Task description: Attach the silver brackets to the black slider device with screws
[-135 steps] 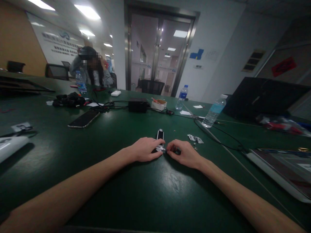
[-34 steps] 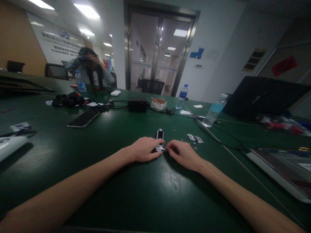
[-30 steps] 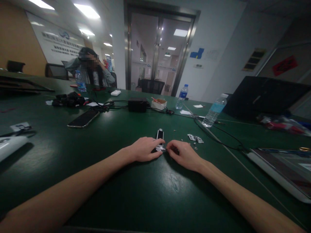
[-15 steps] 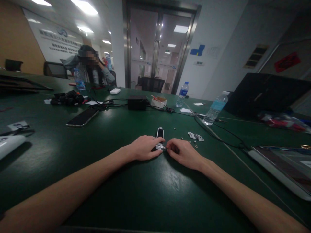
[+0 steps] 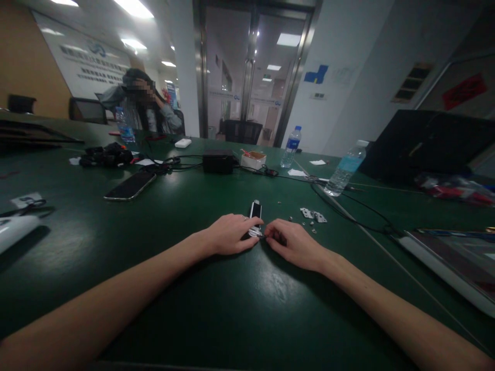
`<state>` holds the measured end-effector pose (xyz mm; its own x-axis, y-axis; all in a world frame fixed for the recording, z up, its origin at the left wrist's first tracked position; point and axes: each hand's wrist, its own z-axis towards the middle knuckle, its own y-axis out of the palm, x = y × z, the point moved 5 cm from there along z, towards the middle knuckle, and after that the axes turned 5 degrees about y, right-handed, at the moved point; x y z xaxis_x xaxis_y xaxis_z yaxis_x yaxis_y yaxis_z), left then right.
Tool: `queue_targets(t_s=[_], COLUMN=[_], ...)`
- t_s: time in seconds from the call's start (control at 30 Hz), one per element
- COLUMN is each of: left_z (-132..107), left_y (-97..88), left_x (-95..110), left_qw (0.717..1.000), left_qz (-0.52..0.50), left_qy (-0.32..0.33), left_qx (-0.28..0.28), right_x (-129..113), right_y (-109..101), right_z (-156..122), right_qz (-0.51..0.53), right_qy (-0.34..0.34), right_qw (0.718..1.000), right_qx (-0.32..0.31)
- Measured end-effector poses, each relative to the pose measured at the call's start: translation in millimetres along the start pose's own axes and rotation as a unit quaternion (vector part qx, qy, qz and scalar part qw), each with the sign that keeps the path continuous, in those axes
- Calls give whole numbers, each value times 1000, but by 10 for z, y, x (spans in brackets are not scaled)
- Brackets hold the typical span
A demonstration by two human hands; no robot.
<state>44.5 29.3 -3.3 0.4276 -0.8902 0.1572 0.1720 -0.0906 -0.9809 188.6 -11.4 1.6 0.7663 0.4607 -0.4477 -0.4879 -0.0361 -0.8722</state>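
Closely, the right hand [image 5: 296, 245] pinches a small silver part [image 5: 256, 233] at the near end of a slim black device [image 5: 255, 210], which the left hand [image 5: 230, 234] clamps under curled fingers against the table [image 5: 216, 309]. A slipping pinch might drop the part among the loose screws [image 5: 290, 219]. The capped bottle [image 5: 343, 170] holds water, and the open box [image 5: 253, 158] has contents too small to tell.

The left hand [image 5: 228, 235] hides half the black device [image 5: 255, 209]; the metal piece [image 5: 256, 233] beside it is indistinct.

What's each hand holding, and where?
Left hand holds the black stick by its near end; right hand pinches at its silvery tip; details too small to tell.
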Motion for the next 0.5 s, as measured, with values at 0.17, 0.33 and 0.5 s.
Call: queue_targets(t_s=[0.17, 0.33, 0.5], left_z=[-4, 0, 3], left_y=[-19, -7, 6], left_x=[15, 11, 1], left_qw=[1000, 1000, 1000], left_qz=[0, 8, 9], left_qy=[-4, -6, 0], left_qx=[-1, 1, 5], right_x=[47, 51, 52], right_y=[9, 3, -3], right_z=[8, 16, 22], right_qz=[6, 13, 17], right_qy=[-1, 3, 12], right_qw=[1000, 1000, 1000], right_qx=[8, 11, 10])
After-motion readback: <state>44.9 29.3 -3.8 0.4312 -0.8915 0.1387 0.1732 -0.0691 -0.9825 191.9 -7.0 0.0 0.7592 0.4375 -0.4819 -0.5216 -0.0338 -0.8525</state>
